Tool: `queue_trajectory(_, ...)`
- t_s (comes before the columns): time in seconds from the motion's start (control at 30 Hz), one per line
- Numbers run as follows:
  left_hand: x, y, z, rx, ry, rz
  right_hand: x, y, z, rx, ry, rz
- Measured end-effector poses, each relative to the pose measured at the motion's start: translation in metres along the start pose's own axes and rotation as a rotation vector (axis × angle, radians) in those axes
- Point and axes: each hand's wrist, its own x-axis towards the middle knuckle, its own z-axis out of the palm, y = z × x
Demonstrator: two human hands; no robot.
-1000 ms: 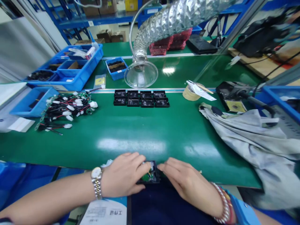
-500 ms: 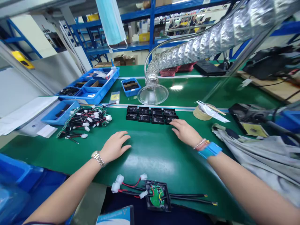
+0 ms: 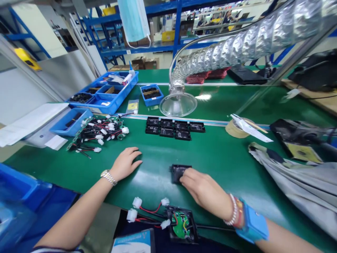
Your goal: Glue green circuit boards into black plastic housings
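My right hand (image 3: 201, 184) grips a small black plastic case (image 3: 177, 173) by its right side, over the green bench mat. My left hand (image 3: 125, 163) rests at the mat with fingers apart and nothing in them. Farther back, several like black cases (image 3: 167, 132) stand in two rows, the front row one shorter at its right end. At the near edge lies another black case holding a green circuit board (image 3: 181, 225), with black cables and white connectors (image 3: 132, 214) on red and black wires.
A heap of wired boards (image 3: 101, 131) lies left, beside blue bins (image 3: 71, 121). A fume-extraction hood (image 3: 178, 105) on a foil duct hangs behind the cases. A tape roll (image 3: 237, 128) and grey cloth (image 3: 286, 172) are at right.
My right hand has taken the front-right black case from the rows and brought it toward me. My left hand has barely moved.
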Motion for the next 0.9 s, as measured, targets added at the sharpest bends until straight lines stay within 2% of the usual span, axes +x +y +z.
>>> queue_trajectory(0.07,0.009,0.009,-0.002,0.012,-0.013,0.047,0.002,-0.017,0.006,-0.008,-0.065,-0.015)
queue_trajectory(0.13,0.018,0.009,-0.006,0.054,-0.009,0.061,0.003,-0.022,0.008,0.017,-0.077,-0.010)
queue_trajectory(0.2,0.028,-0.003,-0.014,0.118,0.041,-0.004,0.002,-0.018,0.002,0.070,-0.047,-0.011)
queue_trajectory(0.3,0.044,-0.035,-0.028,0.190,0.150,-0.209,-0.003,-0.010,-0.013,0.121,0.046,-0.014)
queue_trajectory(0.4,0.057,-0.061,-0.033,0.192,0.185,-0.340,-0.010,-0.008,-0.024,0.114,0.118,0.000)
queue_trajectory(0.53,0.061,-0.069,-0.034,0.169,0.183,-0.325,-0.019,-0.006,-0.025,0.070,0.173,0.003)
queue_trajectory(0.63,0.055,-0.080,-0.047,0.099,0.221,-0.300,-0.029,0.003,-0.023,0.046,0.212,0.015)
queue_trajectory(0.7,0.048,-0.097,-0.063,0.024,0.337,-0.448,-0.035,0.011,-0.022,0.056,0.212,0.045)
queue_trajectory(0.77,0.039,-0.118,-0.078,-0.011,0.464,-0.678,-0.040,0.018,-0.022,0.087,0.186,0.089)
queue_trajectory(0.83,0.028,-0.137,-0.087,0.004,0.520,-0.848,-0.045,0.022,-0.021,0.125,0.159,0.135)
queue_trajectory(0.9,0.016,-0.149,-0.088,0.016,0.531,-0.958,-0.048,0.022,-0.019,0.153,0.153,0.166)
